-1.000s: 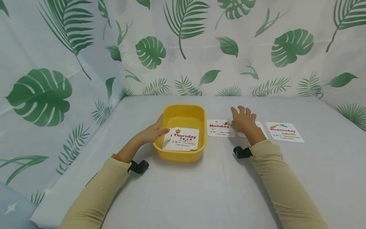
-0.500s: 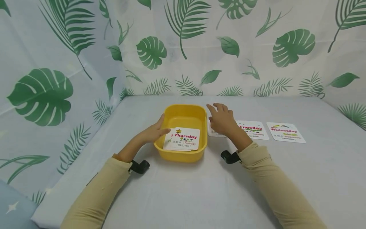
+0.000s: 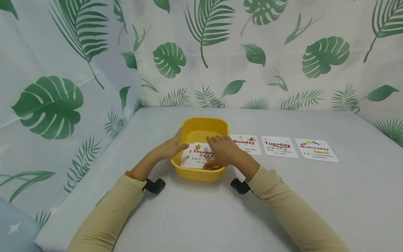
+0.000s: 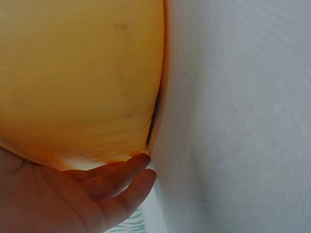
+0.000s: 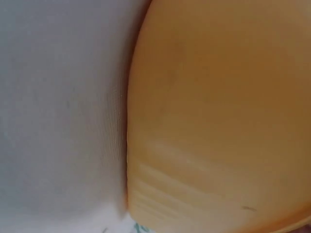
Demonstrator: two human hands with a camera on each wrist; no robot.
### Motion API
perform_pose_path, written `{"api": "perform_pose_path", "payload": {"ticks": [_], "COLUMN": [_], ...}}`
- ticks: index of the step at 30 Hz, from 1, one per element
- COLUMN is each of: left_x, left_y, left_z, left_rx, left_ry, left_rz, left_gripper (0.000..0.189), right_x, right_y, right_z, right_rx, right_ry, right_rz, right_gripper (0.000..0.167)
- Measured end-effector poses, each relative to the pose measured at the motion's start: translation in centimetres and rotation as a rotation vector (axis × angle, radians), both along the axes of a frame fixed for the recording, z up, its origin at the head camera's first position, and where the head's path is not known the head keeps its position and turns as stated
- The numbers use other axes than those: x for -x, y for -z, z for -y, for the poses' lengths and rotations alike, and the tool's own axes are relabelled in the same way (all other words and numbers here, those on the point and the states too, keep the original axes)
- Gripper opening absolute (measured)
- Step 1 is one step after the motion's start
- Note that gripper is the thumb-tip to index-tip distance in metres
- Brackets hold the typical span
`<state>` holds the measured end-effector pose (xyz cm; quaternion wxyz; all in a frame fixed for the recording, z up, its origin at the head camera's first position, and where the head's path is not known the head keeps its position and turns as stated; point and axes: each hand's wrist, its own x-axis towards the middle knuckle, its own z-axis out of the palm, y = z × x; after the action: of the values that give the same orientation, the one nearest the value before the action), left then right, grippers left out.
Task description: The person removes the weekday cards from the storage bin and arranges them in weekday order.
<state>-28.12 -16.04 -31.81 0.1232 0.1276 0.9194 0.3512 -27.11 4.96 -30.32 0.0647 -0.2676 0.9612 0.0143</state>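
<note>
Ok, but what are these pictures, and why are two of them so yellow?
No machine, just a person working bare-handed. The wide picture comes from a head camera. The others come from wrist cameras, close to the yellow tub, so it fills much of them. On the table, the Monday card, Tuesday card and Wednesday card lie beside the tub. Inside, the Thursday card partly covers another card. The left hand holds the tub's side. The right hand is over the Thursday card; I can't tell whether it grips it.

White, green-leafed backdrop (image 3: pixel 214 73) behind and left of a pale table (image 3: pixel 201 217).
</note>
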Motion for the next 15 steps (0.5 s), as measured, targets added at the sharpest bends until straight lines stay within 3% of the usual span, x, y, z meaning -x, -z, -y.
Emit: {"api": "perform_pose_path", "payload": {"ticks": [6, 15], "left_x": [0.1, 0.2], "left_y": [0.0, 0.0], "left_z": [0.3, 0.5], "left_rx": [0.013, 0.028], "left_ry": [-0.009, 0.014], "left_rz": [-0.002, -0.012], "left_gripper": [0.078, 0.078], "right_x": [0.1, 0.9], "right_y": [-0.2, -0.8], "right_z": [1.0, 1.7], "right_rx": [-0.131, -0.232], "right_ry": [0.042, 0.107], "right_rz": [0.005, 0.081], "right_gripper": [0.106, 0.115]}}
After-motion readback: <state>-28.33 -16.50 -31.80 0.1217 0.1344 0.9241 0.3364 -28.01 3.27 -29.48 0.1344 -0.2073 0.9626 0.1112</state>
